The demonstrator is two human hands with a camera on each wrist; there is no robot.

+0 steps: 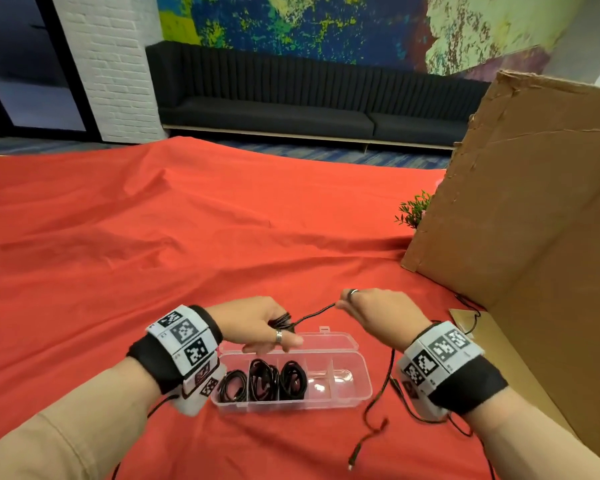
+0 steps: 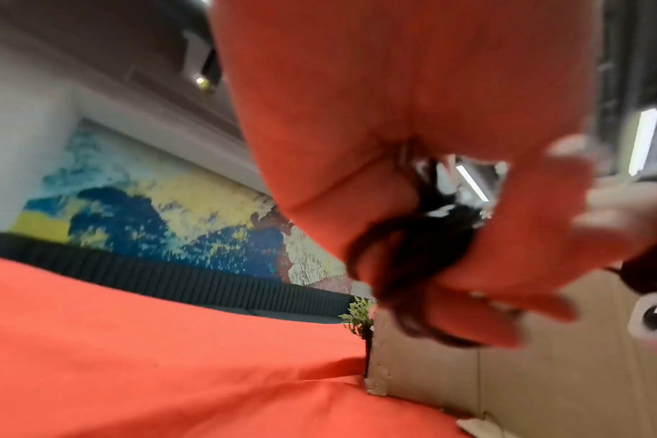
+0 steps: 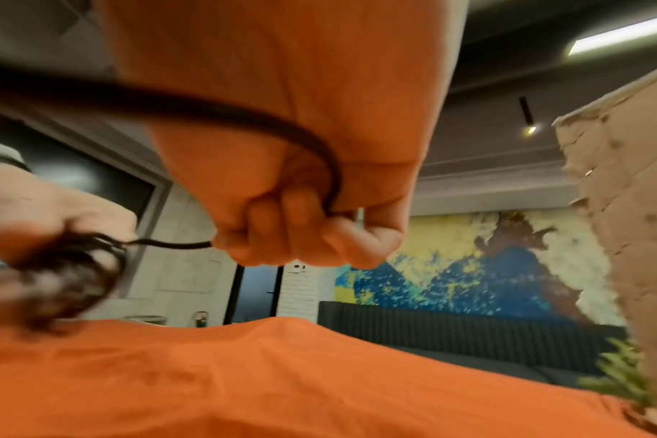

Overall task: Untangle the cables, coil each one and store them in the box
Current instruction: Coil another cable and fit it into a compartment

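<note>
Both hands work one black cable (image 1: 317,312) above the box (image 1: 361,393): left hand (image 1: 257,323) curled round the coil's gathered loops, right hand (image 1: 371,311) pinching the taut strand leading from them. To coil well, I'd feed short lengths under even tension, laying each loop flat on the last while the loose tail (image 1: 378,403) trails across the desk's red cloth (image 1: 153,254). A big cardboard sheet (image 1: 534,202) stands close on the right, a small plant (image 1: 414,209) behind it. Three box compartments already hold coils; the right-hand ones look free.
</note>
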